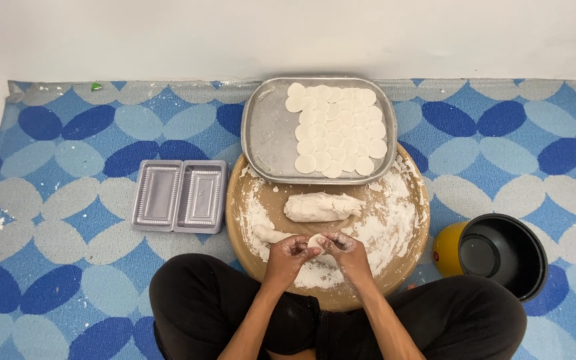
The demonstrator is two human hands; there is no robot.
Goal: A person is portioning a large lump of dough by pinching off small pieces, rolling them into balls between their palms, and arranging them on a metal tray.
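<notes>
**Floured hands pinching a small piece of dough over a round board**

Nearest the camera, a person sits cross-legged in dark trousers on a blue patterned mat (55, 220). The left hand (289, 253) and right hand (343, 249) meet over the near edge of a round wooden board (408, 233), fingers closed together on a small piece of dough (316, 241) held between them. Both hands are dusted white. Because the piece is held just above the board's near edge, it could slip from the floury fingers onto the person's lap.

Just beyond the hands lies a short dough strip (271, 235), then a thick dough log (321, 207) in the middle of the board, amid scattered flour. Left uncovered, the log may dry out.

Farther on, a metal tray (268, 133) overlaps the board's far edge, so a nudge to the board could tip it. Its right half holds overlapping dough discs (338, 130), which may stick together.

To the left sits an open clear plastic box (179, 195); to the right, a yellow cooker with a black pot (498, 253).
</notes>
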